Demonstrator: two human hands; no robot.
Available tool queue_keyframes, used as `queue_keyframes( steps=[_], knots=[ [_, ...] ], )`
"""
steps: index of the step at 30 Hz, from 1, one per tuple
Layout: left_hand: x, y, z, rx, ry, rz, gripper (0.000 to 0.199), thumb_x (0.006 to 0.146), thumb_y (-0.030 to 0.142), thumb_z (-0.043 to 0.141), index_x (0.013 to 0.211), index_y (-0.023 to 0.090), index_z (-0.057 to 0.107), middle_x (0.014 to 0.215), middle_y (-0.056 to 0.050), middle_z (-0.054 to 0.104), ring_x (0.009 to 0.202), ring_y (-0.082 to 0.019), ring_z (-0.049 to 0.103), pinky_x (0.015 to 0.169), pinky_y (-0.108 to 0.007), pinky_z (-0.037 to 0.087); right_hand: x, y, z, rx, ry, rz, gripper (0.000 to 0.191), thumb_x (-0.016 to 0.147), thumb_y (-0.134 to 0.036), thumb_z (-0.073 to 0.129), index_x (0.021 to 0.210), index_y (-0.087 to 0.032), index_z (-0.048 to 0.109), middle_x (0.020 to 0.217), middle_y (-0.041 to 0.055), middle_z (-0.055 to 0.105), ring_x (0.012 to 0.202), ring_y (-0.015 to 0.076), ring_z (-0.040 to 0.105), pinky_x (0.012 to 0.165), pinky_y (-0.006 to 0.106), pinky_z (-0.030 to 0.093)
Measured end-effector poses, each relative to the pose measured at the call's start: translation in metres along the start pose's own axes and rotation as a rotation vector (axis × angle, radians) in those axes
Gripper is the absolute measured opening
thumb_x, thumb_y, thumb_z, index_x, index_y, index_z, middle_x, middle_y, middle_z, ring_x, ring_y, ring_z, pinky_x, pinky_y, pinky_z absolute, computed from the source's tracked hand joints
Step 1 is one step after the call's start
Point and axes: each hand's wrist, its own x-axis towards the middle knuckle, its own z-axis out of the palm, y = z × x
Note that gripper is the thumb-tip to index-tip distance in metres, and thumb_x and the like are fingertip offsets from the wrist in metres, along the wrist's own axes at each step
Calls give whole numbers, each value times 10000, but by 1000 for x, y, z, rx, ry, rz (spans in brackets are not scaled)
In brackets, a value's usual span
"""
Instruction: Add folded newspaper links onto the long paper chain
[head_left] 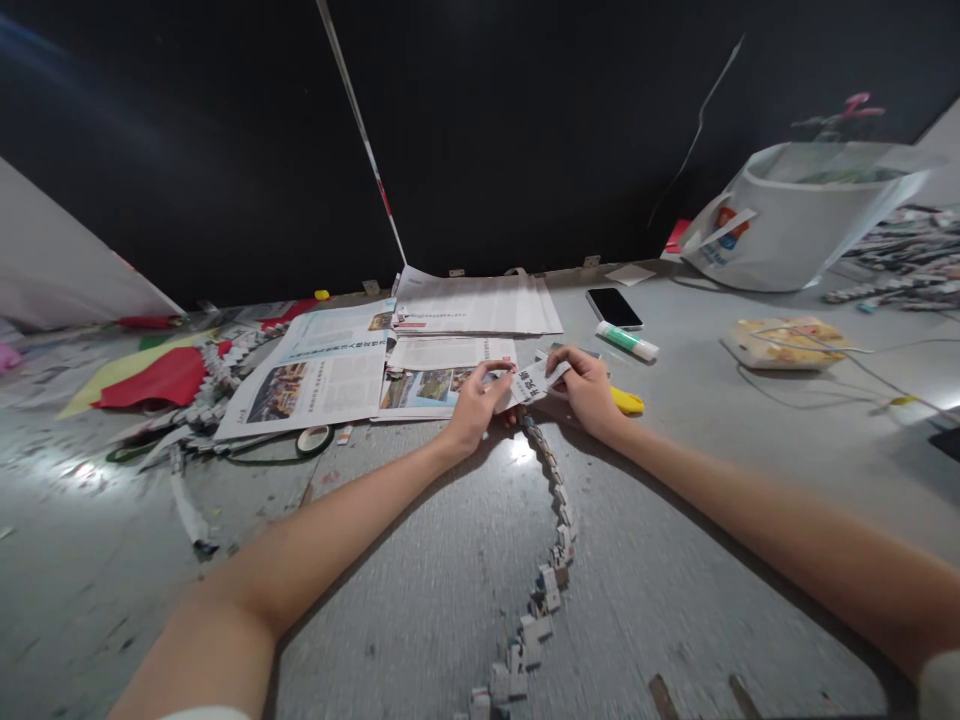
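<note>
So, picture a clock face with the piece of printed paper (530, 386) dead centre, right between the two hands. The left hand (474, 402) is at 8 o'clock with its thumb and fingers pinched onto the near end, and the right hand (589, 392) is at 3, fingers narrowed onto the other end. No wide-open fingers here, it's a two-sided pinch.

A folded-paper chain (561, 505) starts just under the hands and snakes down past 6. Honestly I can't tell if the piece is joined to it, fingers and blur hide that bit.

For handling it well, I'd keep both pinches light and level, right out at the ends, so the paper stays flat and doesn't twist. Newsprint tears easily (ask me how I know), so better to steady with one hand and shift the other than tug with both. Probably worth not letting a wrist drag the chain either.

Around that: newspaper stack (476, 300) at 11, phone (615, 308) at 2, glue stick (627, 342) between 2 and 3, a yellow object (628, 402) near 3 just past the right hand, tape roll (327, 436) between 8 and 9.
</note>
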Motion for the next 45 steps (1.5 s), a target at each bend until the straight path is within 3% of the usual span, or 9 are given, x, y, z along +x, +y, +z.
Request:
queue_keyframes(
  steps=[3, 6, 10, 13, 21, 27, 36, 45],
  knots=[
    [1, -2, -1, 66, -10, -8, 605, 819, 573, 903, 1206, 170, 670, 693, -13, 708, 481, -135, 598, 492, -258, 483, -1, -3, 0, -46, -1, -53, 127, 889, -317, 542, 919, -262, 652, 865, 36, 661, 767, 208, 595, 707, 342, 512],
    [3, -6, -4, 42, 6, -2, 669, 812, 609, 906, 1243, 152, 676, 644, -3, 685, 483, -144, 611, 486, -258, 495, 0, -1, 2, 29, 3, 5, 222, 1002, -428, 545, 1127, -290, 664, 843, 27, 643, 721, 211, 595, 661, 345, 524],
    [4, -9, -7, 30, 28, 3, 724, 819, 628, 904, 1295, 139, 660, 614, 2, 687, 498, -155, 631, 488, -256, 514, 1, 7, 2, 120, 6, 96, 522, 1002, -766, 551, 831, -274, 592, 711, 22, 575, 627, 205, 543, 580, 346, 493],
    [4, -9, -7, 24, 43, -3, 740, 810, 634, 913, 1295, 137, 656, 647, -15, 719, 510, -147, 640, 493, -244, 514, 0, 7, 1, 114, -26, 85, 671, 948, -881, 561, 697, -260, 572, 648, 34, 574, 584, 198, 528, 551, 350, 459],
    [1, -6, -3, 17, 42, -4, 714, 785, 586, 945, 1287, 160, 667, 769, -28, 764, 568, -150, 687, 509, -247, 526, -5, -7, 0, -49, -19, -115, 602, 927, -760, 707, 661, -224, 635, 597, 4, 561, 586, 168, 515, 592, 318, 451],
    [3, -6, -2, 11, 34, 4, 743, 731, 590, 974, 1235, 133, 678, 777, -43, 760, 597, -171, 709, 491, -252, 520, -4, -6, 0, -62, 5, -125, 569, 950, -708, 692, 657, -224, 630, 591, 0, 548, 581, 161, 495, 596, 314, 448],
    [4, -7, -3, 3, 46, 1, 746, 723, 550, 988, 1266, 136, 690, 888, -73, 789, 650, -190, 748, 498, -257, 541, -2, -4, 2, 7, -15, -67, 628, 906, -802, 696, 672, -223, 629, 605, -2, 556, 576, 154, 470, 581, 317, 420],
    [5, -8, -4, -1, 39, -1, 735, 739, 566, 977, 1268, 152, 678, 823, -47, 779, 620, -184, 739, 505, -260, 539, -2, -3, 1, -44, -35, -61, 688, 901, -854, 664, 625, -224, 625, 577, -4, 533, 562, 156, 458, 589, 329, 420]
  ],
)
